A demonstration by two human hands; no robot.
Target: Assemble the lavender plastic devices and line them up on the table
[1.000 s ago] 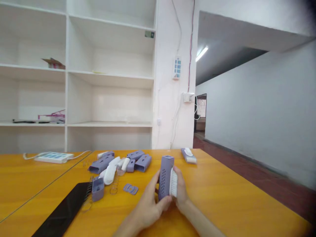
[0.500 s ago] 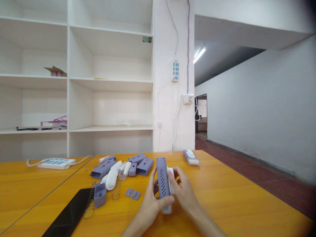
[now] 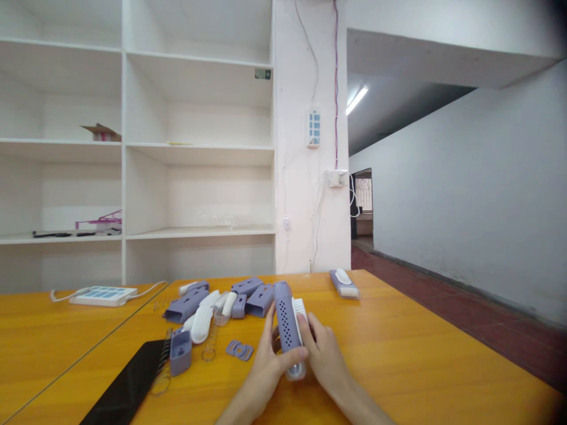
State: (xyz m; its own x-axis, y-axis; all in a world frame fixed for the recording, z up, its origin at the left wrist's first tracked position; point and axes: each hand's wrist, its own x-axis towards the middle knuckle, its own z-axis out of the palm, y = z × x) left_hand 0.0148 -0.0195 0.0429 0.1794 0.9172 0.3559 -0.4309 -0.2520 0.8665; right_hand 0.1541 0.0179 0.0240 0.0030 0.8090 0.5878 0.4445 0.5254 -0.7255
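Over the wooden table, my left hand (image 3: 267, 361) is wrapped round a long purple plastic housing (image 3: 287, 321) with rows of small holes, its thumb across the lower end. That end looks clear and rounded. A white brush (image 3: 299, 307) with short bristles lies against the housing's right side, and my right hand (image 3: 325, 353) pinches it there with thumb and fingers. Whether the brush is fixed to the housing I cannot tell. Left of my hands lie flat purple rings (image 3: 240, 349), a wire spring (image 3: 209, 344) and a purple cup-like part (image 3: 181, 352).
Several purple casings (image 3: 186, 304) and white oval pieces (image 3: 204, 319) are heaped farther back. A black flat slab (image 3: 128, 383) lies front left, a power strip (image 3: 104, 295) behind it. One purple unit with a white oval top (image 3: 344, 284) rests near the back right edge.
The housing and both hands have shifted slightly left, and the housing's top has tilted to the left. My grip on the housing and brush looks the same.
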